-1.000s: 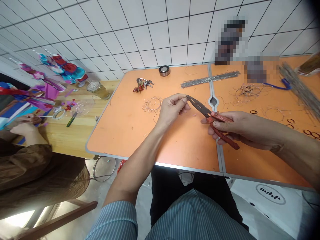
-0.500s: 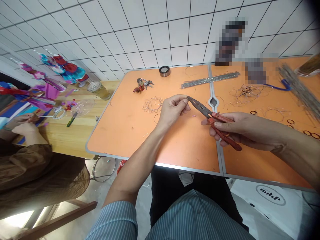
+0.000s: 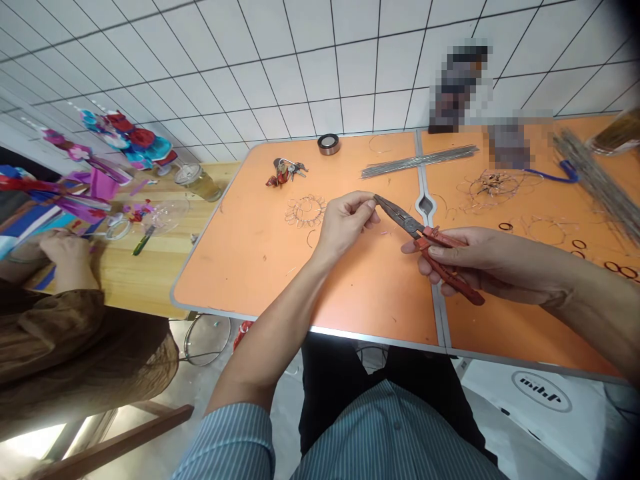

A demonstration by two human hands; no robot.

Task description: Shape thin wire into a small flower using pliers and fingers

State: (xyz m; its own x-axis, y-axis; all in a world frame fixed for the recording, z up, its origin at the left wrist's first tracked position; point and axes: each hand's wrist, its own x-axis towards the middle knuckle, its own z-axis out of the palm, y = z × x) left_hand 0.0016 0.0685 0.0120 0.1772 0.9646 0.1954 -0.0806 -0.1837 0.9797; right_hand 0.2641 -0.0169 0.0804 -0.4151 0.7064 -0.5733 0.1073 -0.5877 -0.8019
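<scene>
My right hand (image 3: 465, 260) is wrapped round the red handles of long-nose pliers (image 3: 400, 217), whose jaws point up and left. The jaw tips meet the fingertips of my left hand (image 3: 350, 217), where thumb and forefinger are pinched together. Whatever lies in that pinch is too small to make out. Just left of my left hand, a wire ring with looped petals (image 3: 305, 211) lies flat on the orange table (image 3: 250, 267). Beyond the pliers rests a bundle of straight wires (image 3: 420, 162).
Keys (image 3: 291, 171) and a tape roll (image 3: 329, 144) lie toward the wall. Tangled wire (image 3: 493, 187), small dark rings (image 3: 620, 269) and a thick wire bundle (image 3: 600, 180) are on the right. At left, another person's hands (image 3: 67, 250) work at a wooden table (image 3: 145, 280) holding a lidded cup (image 3: 197, 181).
My two hands and the pliers have hardly moved. The other person's hands at left have come closer together and shifted slightly.
</scene>
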